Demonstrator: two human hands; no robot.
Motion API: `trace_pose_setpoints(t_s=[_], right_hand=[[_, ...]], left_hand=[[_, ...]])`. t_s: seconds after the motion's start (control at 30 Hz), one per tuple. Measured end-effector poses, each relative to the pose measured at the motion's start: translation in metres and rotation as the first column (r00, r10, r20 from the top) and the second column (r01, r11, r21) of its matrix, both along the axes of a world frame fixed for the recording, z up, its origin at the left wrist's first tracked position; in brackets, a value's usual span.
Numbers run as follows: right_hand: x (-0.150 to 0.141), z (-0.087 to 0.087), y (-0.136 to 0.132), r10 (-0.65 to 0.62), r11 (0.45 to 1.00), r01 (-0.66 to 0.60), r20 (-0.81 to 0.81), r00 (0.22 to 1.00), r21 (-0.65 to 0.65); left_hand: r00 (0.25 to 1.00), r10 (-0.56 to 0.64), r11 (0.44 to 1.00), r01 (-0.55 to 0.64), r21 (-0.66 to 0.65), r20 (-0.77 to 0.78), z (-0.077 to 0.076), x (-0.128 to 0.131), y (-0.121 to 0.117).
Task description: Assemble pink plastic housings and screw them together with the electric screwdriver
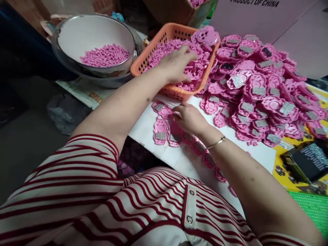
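My left hand (178,63) reaches into an orange plastic basket (138,68) heaped with small pink plastic parts (164,51). Its fingers and thumb are apart over the parts, and I see nothing held. On the white tabletop, my right hand (189,118) is closed, its fingertips at the edge of a pink plastic shell (165,112) with a metal plate. Just below lies another pink shell (161,131), its inside facing up. More shells (198,148) run in a row toward my body, partly under my right forearm.
A large pile of pink shells (256,89) fills the right of the table before a big carton (256,24). At left stands a white bowl (74,37) with pink pieces (105,55). A dark box (307,160) and a green mesh tray (310,208) sit at right.
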State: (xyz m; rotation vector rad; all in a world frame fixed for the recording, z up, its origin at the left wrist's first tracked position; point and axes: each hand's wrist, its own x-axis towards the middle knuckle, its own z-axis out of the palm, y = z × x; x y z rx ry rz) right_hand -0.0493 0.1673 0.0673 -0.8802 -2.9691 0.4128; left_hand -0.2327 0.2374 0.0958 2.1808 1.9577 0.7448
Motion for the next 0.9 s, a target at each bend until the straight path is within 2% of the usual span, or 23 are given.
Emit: trace_pose_setpoints(t_s=[0.13, 0.2, 0.23, 0.3, 0.37, 0.47, 0.53, 0.6, 0.67, 0.73, 0.77, 0.83, 0.9], right_hand=[[-0.036, -0.006, 0.007, -0.003, 0.999, -0.003, 0.158, 0.987, 0.038], [-0.046, -0.007, 0.01, -0.024, 0.999, 0.016, 0.194, 0.981, 0.046], [-0.049, -0.007, 0.011, -0.03, 0.999, 0.022, 0.197, 0.98, 0.042], [-0.055, -0.008, 0.011, -0.027, 0.999, 0.02, 0.168, 0.985, 0.043], [-0.062, -0.01, 0.01, 0.004, 0.997, -0.012, 0.102, 0.995, 0.079], [-0.079, -0.016, 0.008, 0.178, 0.974, -0.177, 0.003, 0.984, 0.14], [-0.092, -0.021, 0.007, 0.311, 0.947, -0.307, -0.037, 0.95, 0.091], [-0.096, -0.023, 0.006, 0.381, 0.924, -0.381, -0.101, 0.919, 0.013], [-0.087, -0.021, 0.006, 0.394, 0.916, -0.4, -0.194, 0.899, 0.005], [-0.061, -0.016, 0.003, 0.404, 0.914, -0.397, -0.262, 0.877, 0.078], [-0.044, -0.013, 0.0, 0.441, 0.898, -0.428, -0.245, 0.863, 0.107], [-0.007, -0.01, -0.009, 0.497, 0.864, -0.475, -0.139, 0.856, 0.164], [0.023, -0.012, -0.022, 0.475, 0.871, -0.466, -0.022, 0.88, 0.157]], left_hand=[[1.0, -0.007, 0.994, 0.01, 0.105, -0.029, 0.029, -0.025, -0.035], [1.0, 0.011, 0.98, -0.007, 0.198, -0.022, 0.03, -0.038, -0.058], [0.999, 0.032, 0.971, -0.03, 0.236, -0.004, 0.025, -0.043, -0.071], [0.997, 0.068, 0.975, -0.074, 0.209, 0.038, 0.008, -0.049, -0.099], [0.992, 0.11, 0.981, -0.117, 0.157, 0.055, -0.019, -0.052, -0.127], [0.985, 0.167, 0.977, -0.171, 0.127, 0.043, -0.06, -0.054, -0.164], [0.976, 0.197, 0.977, -0.204, 0.067, 0.089, -0.08, -0.055, -0.183], [0.962, 0.244, 0.97, -0.244, -0.021, 0.124, -0.093, -0.056, -0.2], [0.949, 0.305, 0.952, -0.3, -0.064, 0.08, -0.099, -0.053, -0.216], [0.942, 0.335, 0.941, -0.334, -0.052, 0.022, -0.099, -0.047, -0.229], [0.947, 0.322, 0.946, -0.322, -0.043, 0.0, -0.098, -0.042, -0.234], [0.971, 0.239, 0.969, -0.24, -0.05, -0.034, -0.096, -0.029, -0.239], [0.99, 0.123, 0.988, -0.128, -0.089, -0.065, -0.095, -0.017, -0.237]])
